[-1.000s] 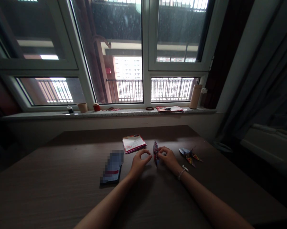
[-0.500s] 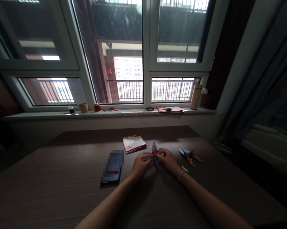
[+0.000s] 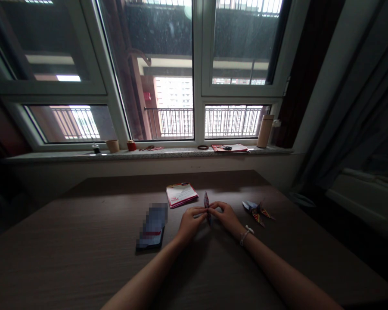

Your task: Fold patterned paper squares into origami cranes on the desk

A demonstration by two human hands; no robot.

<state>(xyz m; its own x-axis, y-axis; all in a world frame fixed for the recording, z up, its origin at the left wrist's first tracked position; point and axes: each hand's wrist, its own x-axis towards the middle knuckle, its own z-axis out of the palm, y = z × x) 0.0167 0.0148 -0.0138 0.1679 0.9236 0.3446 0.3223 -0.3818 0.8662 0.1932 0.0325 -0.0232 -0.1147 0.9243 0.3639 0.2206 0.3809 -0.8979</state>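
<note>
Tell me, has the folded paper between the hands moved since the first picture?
Yes, slightly: the folded paper has shifted to the left, closer to the paper stack, which has stayed in place.

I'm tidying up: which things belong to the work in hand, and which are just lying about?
Belonging: folded paper, pinched by left hand and right hand; probably paper stack, folded piece at right.

Apparently just lying about: phone, tan bottle, brown cup.

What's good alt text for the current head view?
A left hand and right hand pinch folded patterned paper at a dark brown table; a white, red-edged paper stack and dark rectangular phone lie left, a folded multicoloured paper figure right.
</note>
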